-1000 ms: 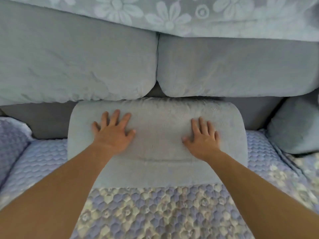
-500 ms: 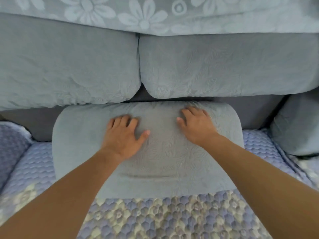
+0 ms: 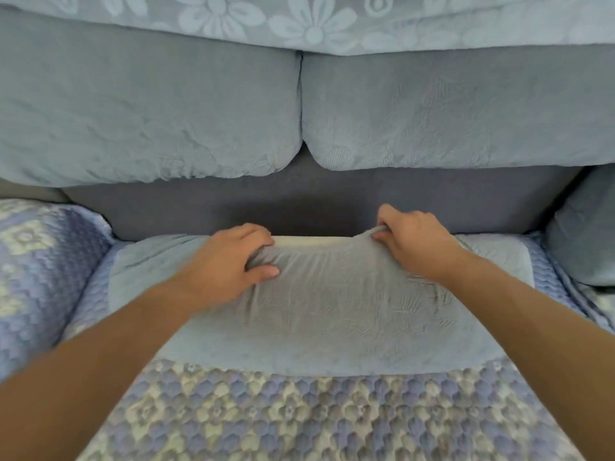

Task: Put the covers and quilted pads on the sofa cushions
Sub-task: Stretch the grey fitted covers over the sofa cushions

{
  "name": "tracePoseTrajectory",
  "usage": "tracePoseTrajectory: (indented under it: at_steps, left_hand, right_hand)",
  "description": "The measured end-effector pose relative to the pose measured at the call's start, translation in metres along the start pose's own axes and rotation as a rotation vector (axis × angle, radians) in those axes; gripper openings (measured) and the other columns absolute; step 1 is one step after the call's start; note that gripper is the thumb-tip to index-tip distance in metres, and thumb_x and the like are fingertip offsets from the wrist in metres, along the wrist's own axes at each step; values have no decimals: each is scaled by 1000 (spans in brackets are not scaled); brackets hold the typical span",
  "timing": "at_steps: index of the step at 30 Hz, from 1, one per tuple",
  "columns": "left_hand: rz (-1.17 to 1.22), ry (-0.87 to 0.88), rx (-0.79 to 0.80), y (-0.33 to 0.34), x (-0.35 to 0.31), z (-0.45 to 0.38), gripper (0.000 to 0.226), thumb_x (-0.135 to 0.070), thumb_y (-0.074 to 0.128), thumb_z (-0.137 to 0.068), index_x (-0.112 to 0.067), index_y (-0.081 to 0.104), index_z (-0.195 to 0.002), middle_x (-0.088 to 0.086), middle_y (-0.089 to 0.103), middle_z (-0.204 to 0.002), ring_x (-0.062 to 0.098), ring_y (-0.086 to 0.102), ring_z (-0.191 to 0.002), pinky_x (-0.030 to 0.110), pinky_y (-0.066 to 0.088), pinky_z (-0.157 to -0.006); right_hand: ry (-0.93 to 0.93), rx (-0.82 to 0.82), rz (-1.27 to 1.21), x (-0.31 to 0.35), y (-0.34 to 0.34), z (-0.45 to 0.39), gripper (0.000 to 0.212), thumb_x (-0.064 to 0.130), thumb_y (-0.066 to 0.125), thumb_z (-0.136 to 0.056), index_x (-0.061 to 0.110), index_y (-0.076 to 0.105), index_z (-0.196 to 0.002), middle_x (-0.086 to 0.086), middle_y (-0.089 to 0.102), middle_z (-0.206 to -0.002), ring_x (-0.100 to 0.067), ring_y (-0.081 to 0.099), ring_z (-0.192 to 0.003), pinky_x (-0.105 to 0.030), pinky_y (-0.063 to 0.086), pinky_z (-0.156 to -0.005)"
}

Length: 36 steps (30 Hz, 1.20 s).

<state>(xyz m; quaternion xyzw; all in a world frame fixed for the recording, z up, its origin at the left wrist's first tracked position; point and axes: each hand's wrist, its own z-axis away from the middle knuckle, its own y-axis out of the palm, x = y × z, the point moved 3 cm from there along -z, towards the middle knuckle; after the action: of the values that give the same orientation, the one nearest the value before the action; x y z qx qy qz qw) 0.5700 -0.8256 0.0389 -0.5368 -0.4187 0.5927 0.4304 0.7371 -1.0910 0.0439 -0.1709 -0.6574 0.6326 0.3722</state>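
Note:
A light blue-grey cushion cover (image 3: 332, 314) lies across the back of the seat on the purple quilted pad (image 3: 266, 410). My left hand (image 3: 229, 264) grips a bunch of the cover's fabric at its far edge. My right hand (image 3: 412, 241) pinches the same far edge further right and lifts it a little. Between the two hands a pale strip of the cushion's inner foam (image 3: 316, 241) shows under the raised edge.
Two covered back cushions (image 3: 149, 118) (image 3: 449, 118) lean against the sofa back, with a flower-patterned throw (image 3: 316, 18) above them. A quilted armrest (image 3: 40, 267) bounds the left side; a small blue cushion (image 3: 585, 227) stands at the right.
Both hands went from lying flat on the cover to gripping its far edge. The cushion now lies lower and flatter, and the dark sofa back shows behind it.

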Motion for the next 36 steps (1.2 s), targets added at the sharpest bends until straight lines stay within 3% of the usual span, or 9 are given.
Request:
tracePoseTrajectory:
  at_steps: [4, 7, 12, 18, 21, 24, 28, 32, 36]
  left_hand:
    - [-126, 80, 2, -3, -33, -11, 24, -37, 35, -105, -18, 40, -91, 7, 60, -90, 33, 62, -81, 37, 37, -63]
    - [-71, -256, 148, 11, -21, -49, 21, -34, 39, -107, -17, 36, -96, 23, 61, -100, 44, 60, -92, 40, 37, -68]
    - [-198, -460, 473, 47, 3, -83, 32, -9, 52, -96, -2, 58, -127, 23, 61, -128, 38, 61, -115, 41, 49, -91]
    - [-133, -99, -87, 14, -75, -35, 32, -43, 44, -102, -17, 62, -104, 6, 59, -105, 29, 57, -99, 40, 48, -75]
    - [-75, 17, 7, 28, -103, 4, 45, -52, 31, -104, -29, 61, -128, -3, 64, -123, 23, 60, -113, 40, 46, -97]
    - [-213, -60, 46, 46, -95, 0, 59, -55, 13, -103, -34, 57, -136, -7, 68, -127, 20, 64, -114, 40, 44, -102]
    - [-276, -168, 83, 42, -80, -47, 69, -50, 2, -101, -29, 65, -118, -1, 72, -112, 25, 67, -101, 41, 46, -94]
    - [-243, -156, 147, 44, -80, -75, 63, -50, 7, -104, -27, 62, -125, 1, 68, -123, 25, 63, -112, 44, 41, -101]
    - [-219, -407, 95, 41, -67, -72, 63, -60, 8, -100, -36, 26, -155, 6, 25, -164, 31, 15, -152, 56, 1, -122]
  right_hand:
    - [206, 95, -175, -2, 6, -8, 20, 36, 44, -104, 18, 44, -97, -14, 62, -98, -36, 57, -91, -38, 34, -72]
    - [234, 195, -73, 3, 18, -3, 28, 39, 44, -103, 17, 46, -86, -16, 62, -105, -36, 57, -100, -37, 33, -73]
    - [326, 199, -20, 8, 22, 19, 30, 44, 55, -99, 17, 61, -88, -10, 64, -97, -33, 60, -97, -35, 37, -72]
    - [515, 440, 37, -12, 54, 5, 52, 35, 47, -101, 10, 48, -146, -13, 46, -151, -31, 45, -137, -38, 37, -111]
    - [554, 489, -46, -13, 71, -10, 57, 37, 51, -97, 10, 45, -147, -15, 42, -154, -34, 42, -139, -43, 37, -115]
    - [513, 291, -85, 1, 46, -7, 38, 29, 56, -93, 12, 62, -126, -16, 61, -131, -35, 58, -121, -40, 48, -100]
    - [295, -407, -119, -12, 3, 62, 30, 39, 62, -90, 21, 68, -114, -4, 67, -112, -28, 58, -110, -46, 38, -107]
    - [941, -316, -576, -102, 21, 119, 80, 67, 53, -90, 24, 32, -154, -9, 33, -158, -33, 30, -145, -49, 22, -120]
    - [1023, -359, -826, -115, 32, 105, 91, 76, 50, -86, 18, 33, -153, -11, 41, -154, -35, 40, -139, -49, 31, -112]
